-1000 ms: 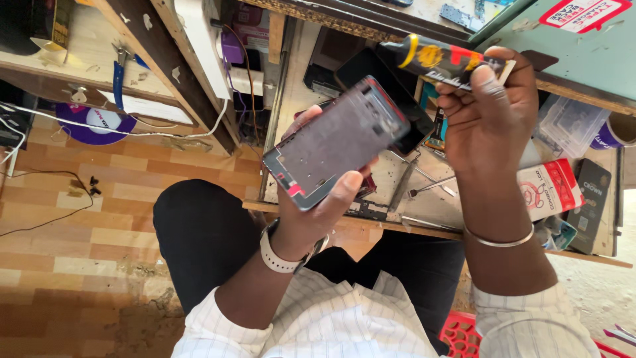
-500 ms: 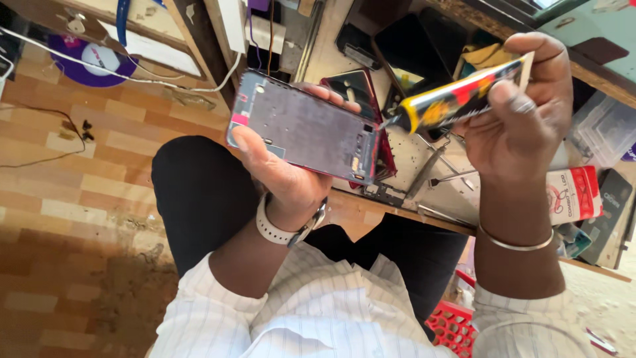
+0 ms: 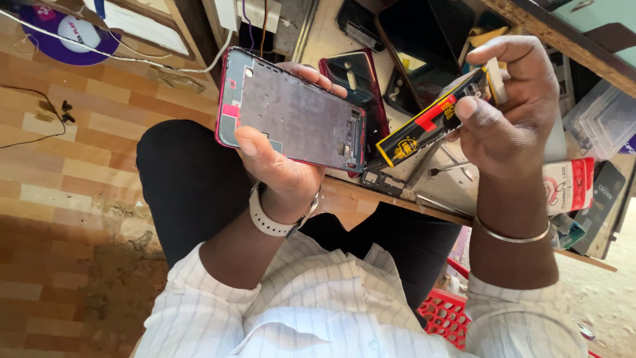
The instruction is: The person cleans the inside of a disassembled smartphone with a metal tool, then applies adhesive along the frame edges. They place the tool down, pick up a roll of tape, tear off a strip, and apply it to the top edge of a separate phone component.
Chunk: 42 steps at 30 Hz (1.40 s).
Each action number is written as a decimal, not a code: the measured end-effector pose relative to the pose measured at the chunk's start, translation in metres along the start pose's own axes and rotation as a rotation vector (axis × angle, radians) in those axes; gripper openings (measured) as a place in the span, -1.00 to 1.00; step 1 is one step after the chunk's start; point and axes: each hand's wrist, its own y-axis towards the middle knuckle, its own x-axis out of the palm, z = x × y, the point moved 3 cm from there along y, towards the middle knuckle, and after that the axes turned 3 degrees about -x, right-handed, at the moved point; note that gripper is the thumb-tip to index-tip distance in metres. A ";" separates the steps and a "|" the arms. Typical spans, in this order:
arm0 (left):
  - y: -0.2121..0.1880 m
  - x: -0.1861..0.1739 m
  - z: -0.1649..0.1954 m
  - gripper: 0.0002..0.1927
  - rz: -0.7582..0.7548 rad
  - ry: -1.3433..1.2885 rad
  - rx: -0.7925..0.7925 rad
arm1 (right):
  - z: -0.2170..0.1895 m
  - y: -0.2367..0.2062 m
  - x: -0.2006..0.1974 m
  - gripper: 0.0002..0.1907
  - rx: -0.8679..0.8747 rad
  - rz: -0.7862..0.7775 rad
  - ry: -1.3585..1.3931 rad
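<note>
Overhead | left hand phone frame | right hand glue tube | workbench

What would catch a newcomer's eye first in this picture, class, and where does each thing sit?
At centre, the left hand holds a red-edged phone frame, its bare grey inner side facing up. To the right, the right hand grips a black and yellow glue tube, its tip at the frame's lower right corner. Behind them, a cluttered wooden workbench carries a dark red phone back cover.
</note>
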 end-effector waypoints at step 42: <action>0.000 0.007 0.002 -0.04 -0.011 0.092 -0.008 | 0.000 0.003 -0.005 -0.57 -0.019 0.026 -0.078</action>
